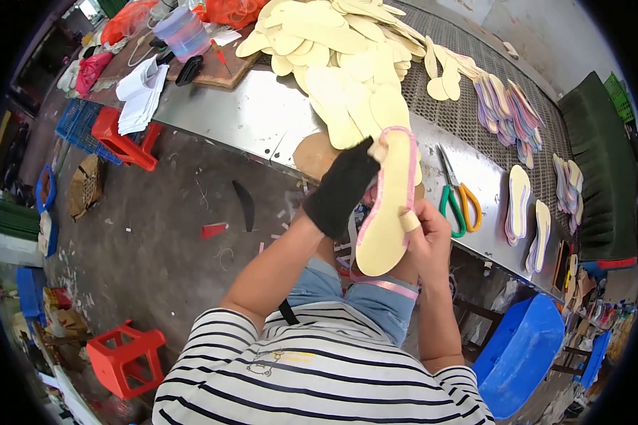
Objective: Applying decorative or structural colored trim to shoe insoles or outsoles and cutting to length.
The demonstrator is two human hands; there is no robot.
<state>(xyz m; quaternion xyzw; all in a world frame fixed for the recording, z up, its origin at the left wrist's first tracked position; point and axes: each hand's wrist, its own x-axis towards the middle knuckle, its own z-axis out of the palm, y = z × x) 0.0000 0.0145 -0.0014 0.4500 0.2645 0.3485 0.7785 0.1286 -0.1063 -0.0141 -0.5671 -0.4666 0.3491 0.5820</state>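
Metal counter (pixel 237 117) beyond left hand (pixel 342 188) and right hand (pixel 432 241), both pinching pink-edged insole (pixel 392 195); apparently edge-taping; next likely needs steady pressing.

The pale yellow insole (pixel 395 188), long and flat with rounded ends and a narrower middle, is held broad face up between the two hands, slanting so that its near end points slightly left. A pink strip (pixel 412 166) borders the far end and runs down both long sides, leaving the near end's rim bare. It appears across the near edge of the metal table (pixel 227 120), its near end beyond that edge.
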